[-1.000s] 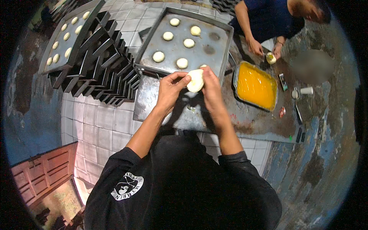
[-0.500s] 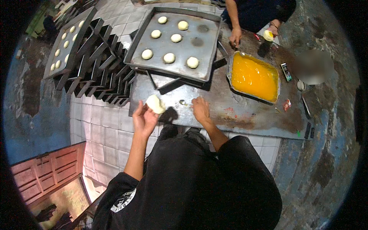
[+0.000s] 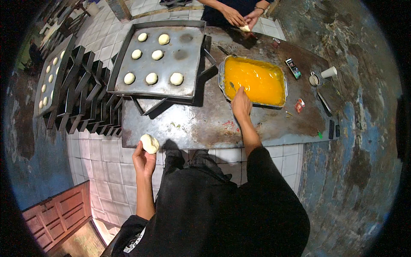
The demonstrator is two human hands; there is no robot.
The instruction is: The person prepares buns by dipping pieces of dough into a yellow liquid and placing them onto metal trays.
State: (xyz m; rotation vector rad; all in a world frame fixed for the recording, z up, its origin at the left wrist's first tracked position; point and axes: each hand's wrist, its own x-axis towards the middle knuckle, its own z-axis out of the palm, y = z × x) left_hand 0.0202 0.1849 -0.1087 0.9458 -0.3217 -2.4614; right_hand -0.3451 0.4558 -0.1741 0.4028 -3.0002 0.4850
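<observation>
1. Change: right hand (image 3: pixel 242 105) moved from the desk (image 3: pixel 188 132) to the pan (image 3: pixel 221 77), gripping what looks like a spoon (image 3: pixel 232 85) over yellow filling (image 3: pixel 259 79) — scooping seems under way.
2. Left hand (image 3: pixel 144 162) still pinches the dough round (image 3: pixel 150 144), now lower, at the desk's near edge.
3. Moving room: desk strip before the baking tray (image 3: pixel 169 66); pan rim — likely snag.

The person's left hand (image 3: pixel 144 162) is palm up, partly curled. The right hand (image 3: pixel 242 105) is extended farther forward, pinched.
</observation>
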